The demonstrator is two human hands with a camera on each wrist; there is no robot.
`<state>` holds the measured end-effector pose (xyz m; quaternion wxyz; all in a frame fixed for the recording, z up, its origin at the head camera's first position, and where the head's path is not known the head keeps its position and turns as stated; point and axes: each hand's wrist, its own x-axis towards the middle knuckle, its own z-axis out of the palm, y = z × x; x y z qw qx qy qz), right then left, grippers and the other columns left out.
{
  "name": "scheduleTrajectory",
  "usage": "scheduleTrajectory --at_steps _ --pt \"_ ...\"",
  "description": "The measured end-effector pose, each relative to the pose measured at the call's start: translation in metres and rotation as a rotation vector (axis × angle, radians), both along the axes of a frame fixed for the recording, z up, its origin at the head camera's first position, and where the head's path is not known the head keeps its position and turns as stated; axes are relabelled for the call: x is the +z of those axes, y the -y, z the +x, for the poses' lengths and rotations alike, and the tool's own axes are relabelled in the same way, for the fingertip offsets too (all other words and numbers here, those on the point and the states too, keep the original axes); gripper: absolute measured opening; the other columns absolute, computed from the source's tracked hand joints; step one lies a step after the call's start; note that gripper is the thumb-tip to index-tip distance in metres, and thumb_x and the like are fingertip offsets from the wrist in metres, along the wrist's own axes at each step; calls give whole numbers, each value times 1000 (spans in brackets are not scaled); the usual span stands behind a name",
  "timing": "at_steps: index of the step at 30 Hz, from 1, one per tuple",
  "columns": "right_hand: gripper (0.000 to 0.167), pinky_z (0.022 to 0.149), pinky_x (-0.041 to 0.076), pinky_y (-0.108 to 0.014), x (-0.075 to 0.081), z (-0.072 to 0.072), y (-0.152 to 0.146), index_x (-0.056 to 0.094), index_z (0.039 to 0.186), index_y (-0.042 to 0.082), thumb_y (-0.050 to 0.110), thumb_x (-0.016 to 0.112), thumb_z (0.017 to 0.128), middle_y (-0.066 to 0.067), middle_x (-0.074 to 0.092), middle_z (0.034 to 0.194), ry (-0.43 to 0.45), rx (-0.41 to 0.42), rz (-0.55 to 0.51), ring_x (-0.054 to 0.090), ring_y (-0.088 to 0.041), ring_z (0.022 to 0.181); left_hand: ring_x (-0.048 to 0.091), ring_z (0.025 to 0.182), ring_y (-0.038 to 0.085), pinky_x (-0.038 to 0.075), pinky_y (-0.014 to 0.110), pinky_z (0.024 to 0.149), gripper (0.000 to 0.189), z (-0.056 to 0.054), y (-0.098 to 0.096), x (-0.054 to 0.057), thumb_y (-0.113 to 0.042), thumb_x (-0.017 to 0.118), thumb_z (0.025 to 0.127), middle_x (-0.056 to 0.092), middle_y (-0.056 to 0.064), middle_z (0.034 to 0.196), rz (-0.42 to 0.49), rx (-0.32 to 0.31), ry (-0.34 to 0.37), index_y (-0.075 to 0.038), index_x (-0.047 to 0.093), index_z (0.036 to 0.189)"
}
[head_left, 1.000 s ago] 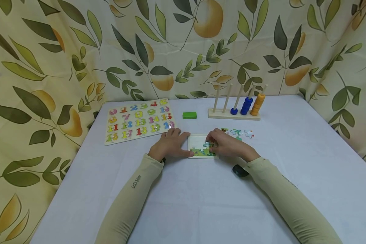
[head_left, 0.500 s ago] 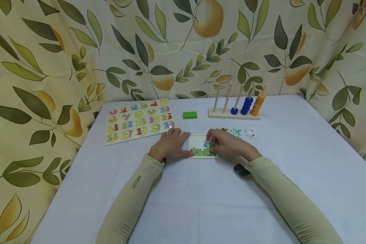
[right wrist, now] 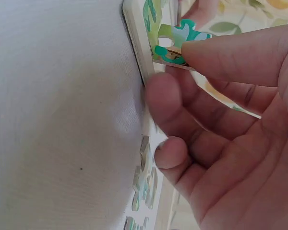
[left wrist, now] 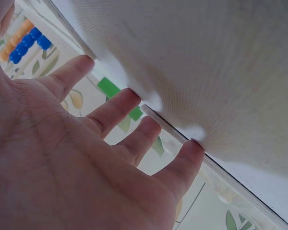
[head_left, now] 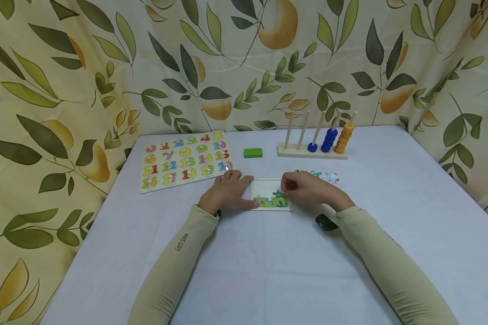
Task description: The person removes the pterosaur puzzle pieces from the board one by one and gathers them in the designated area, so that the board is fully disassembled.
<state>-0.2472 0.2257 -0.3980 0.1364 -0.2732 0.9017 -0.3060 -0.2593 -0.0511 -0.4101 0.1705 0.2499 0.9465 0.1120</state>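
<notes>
My left hand (head_left: 229, 192) rests with spread fingers at the left side of a shallow white puzzle tray (head_left: 263, 186); its thumb touches the tray's lower left corner. Green jigsaw pieces (head_left: 268, 201) line the near part of the tray. At the tray's right side, my right hand (head_left: 309, 187) pinches a teal and light-blue jigsaw piece (right wrist: 183, 34) between thumb and finger, tilted over the tray in the right wrist view. Its other fingers are curled, and part of the piece is hidden behind the thumb. Loose jigsaw pieces (head_left: 329, 177) lie beyond the right hand, partly covered by it.
A number board (head_left: 183, 160) lies at the back left, close to the left fingertips. Behind the tray sits a green block (head_left: 253, 153). A wooden peg stand (head_left: 313, 154) with blue and orange beads stands at the back right. A patterned curtain hangs behind.
My right hand has shifted slightly right, carrying the pinched piece and uncovering the tray's near right corner. More of the loose pieces are now covered. The left hand has stayed in place.
</notes>
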Motion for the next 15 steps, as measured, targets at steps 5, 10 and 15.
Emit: scheduleTrajectory --at_steps 5,10,15 --pt "9 82 48 -42 0 -1 1 65 103 6 -2 67 100 -5 62 95 30 1 -5 55 -24 90 21 157 37 18 62 126 92 -1 -1 0 -66 72 95 32 14 169 -9 6 3 -25 35 169" --pt "11 82 50 -42 0 1 3 69 108 4 -1 69 98 -5 65 97 33 33 4 56 -23 90 20 157 37 17 62 126 92 -1 -1 0 -65 72 95 31 14 169 -16 5 12 -25 34 169" --pt "14 82 50 -41 -1 3 4 72 109 3 -2 67 98 -4 67 96 -2 44 34 56 -22 88 20 157 36 18 61 126 90 1 -2 1 -64 71 96 31 14 169 -14 3 7 -25 35 169"
